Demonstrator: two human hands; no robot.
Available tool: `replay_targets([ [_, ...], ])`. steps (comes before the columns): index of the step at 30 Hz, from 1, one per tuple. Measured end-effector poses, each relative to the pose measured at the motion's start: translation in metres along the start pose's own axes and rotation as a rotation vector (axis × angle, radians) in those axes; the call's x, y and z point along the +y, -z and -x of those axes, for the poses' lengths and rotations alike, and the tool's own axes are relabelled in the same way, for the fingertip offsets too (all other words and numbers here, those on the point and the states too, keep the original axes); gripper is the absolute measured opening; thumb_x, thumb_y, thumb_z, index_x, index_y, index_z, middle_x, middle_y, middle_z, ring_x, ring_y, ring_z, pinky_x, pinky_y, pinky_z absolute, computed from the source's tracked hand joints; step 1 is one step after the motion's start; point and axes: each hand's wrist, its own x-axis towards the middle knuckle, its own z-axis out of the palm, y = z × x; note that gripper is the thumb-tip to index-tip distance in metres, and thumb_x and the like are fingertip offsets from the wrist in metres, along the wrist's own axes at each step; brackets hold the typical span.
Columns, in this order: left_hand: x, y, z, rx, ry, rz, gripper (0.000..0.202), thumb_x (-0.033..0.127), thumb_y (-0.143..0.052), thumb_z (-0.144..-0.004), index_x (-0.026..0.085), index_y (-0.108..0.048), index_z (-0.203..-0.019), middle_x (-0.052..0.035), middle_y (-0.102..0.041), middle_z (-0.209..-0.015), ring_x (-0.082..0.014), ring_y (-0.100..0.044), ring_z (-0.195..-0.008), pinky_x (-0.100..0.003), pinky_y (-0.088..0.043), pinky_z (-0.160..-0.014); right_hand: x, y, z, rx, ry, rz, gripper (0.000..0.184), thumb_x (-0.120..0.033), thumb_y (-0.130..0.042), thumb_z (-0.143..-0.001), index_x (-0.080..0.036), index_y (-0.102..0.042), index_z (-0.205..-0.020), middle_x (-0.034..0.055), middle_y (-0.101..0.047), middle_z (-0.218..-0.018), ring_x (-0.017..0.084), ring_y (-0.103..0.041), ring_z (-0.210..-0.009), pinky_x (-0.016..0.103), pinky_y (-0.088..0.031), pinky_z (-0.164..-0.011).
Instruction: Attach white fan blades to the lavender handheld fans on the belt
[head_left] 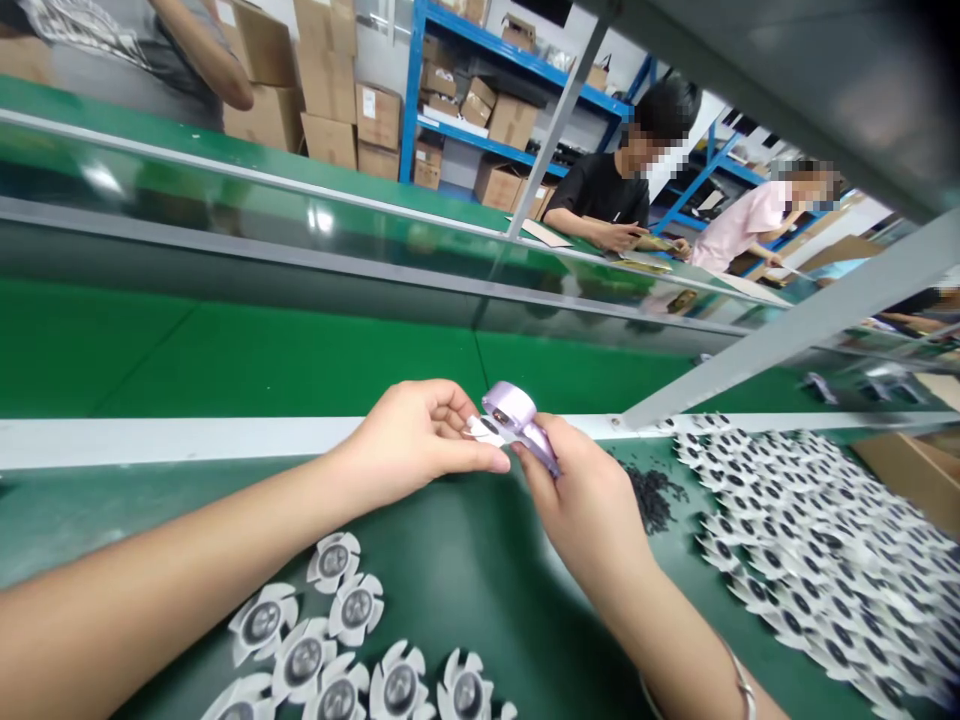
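Observation:
In the middle of the view, my right hand (pixel 589 495) is wrapped round the handle of a lilac handheld fan body (pixel 511 405), its round ring-shaped head pointing up and left. My left hand (pixel 420 435) is closed, fingers curled and thumb stretched out, on a white fan blade (pixel 484 430) with a dark centre. The blade is right against the fan body's head; whether it is seated there I cannot tell. Below my left forearm, several white fan blades (pixel 400 685) with silvery round hubs lie on the green tabletop (pixel 480 590).
Many more white fan blades (pixel 817 540) lie in close rows at right, beside a heap of small black parts (pixel 654 497) and a cardboard box (pixel 911 480). A slanted metal post (pixel 795 320) rises ahead. Beyond the green conveyor belt (pixel 337 350), co-workers (pixel 607 190) sit.

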Motion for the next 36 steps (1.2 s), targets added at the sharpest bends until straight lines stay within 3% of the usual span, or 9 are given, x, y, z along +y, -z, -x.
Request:
replay_targets([
  [12, 0.002, 0.003, -0.002, -0.028, 0.058, -0.094, 0.049, 0.041, -0.092, -0.050, 0.016, -0.057, -0.074, 0.0037, -0.063, -0.062, -0.0116, -0.058, -0.060, -0.022, -0.041, -0.056, 0.003, -0.002, 0.002, -0.001, 0.100, 0.101, 0.022, -0.025, -0.054, -0.094, -0.021, -0.061, -0.114, 0.0072, -0.069, -0.097, 0.023, -0.064, -0.072, 0.030, -0.039, -0.055],
  [17, -0.004, 0.008, -0.005, -0.042, 0.069, -0.089, 0.065, 0.042, -0.094, -0.047, 0.021, -0.048, -0.088, 0.0024, -0.070, -0.071, -0.0169, -0.065, -0.066, -0.025, -0.043, -0.058, 0.006, 0.001, 0.001, -0.038, 0.130, 0.152, 0.015, -0.023, -0.054, -0.093, -0.022, -0.062, -0.106, 0.0045, -0.068, -0.092, 0.020, -0.062, -0.067, 0.029, -0.035, -0.051],
  [21, -0.006, 0.012, -0.005, -0.090, 0.094, -0.123, 0.067, 0.045, -0.093, -0.050, 0.021, -0.048, -0.094, 0.0038, -0.069, -0.069, -0.0147, -0.062, -0.062, -0.023, -0.040, -0.055, 0.007, 0.003, 0.000, -0.094, 0.127, 0.224, 0.013, -0.022, -0.054, -0.093, -0.022, -0.062, -0.103, 0.0031, -0.066, -0.087, 0.019, -0.059, -0.060, 0.029, -0.032, -0.050],
  [29, -0.003, 0.009, -0.004, -0.113, 0.072, -0.082, 0.062, 0.040, -0.093, -0.052, 0.020, -0.050, -0.092, 0.0045, -0.067, -0.071, -0.0129, -0.061, -0.064, -0.023, -0.043, -0.059, 0.004, -0.001, 0.000, -0.162, 0.026, -0.060, 0.007, -0.023, -0.054, -0.093, -0.021, -0.060, -0.096, 0.0026, -0.066, -0.084, 0.018, -0.060, -0.069, 0.026, -0.041, -0.062],
  [36, 0.002, 0.010, -0.003, -0.043, 0.093, -0.237, 0.057, 0.045, -0.093, -0.047, 0.018, -0.056, -0.081, 0.0055, -0.067, -0.064, -0.0111, -0.059, -0.060, -0.020, -0.041, -0.054, 0.005, 0.000, 0.001, -0.156, 0.007, -0.080, 0.010, -0.022, -0.056, -0.091, -0.020, -0.063, -0.098, 0.0034, -0.066, -0.084, 0.020, -0.061, -0.071, 0.028, -0.041, -0.065],
])
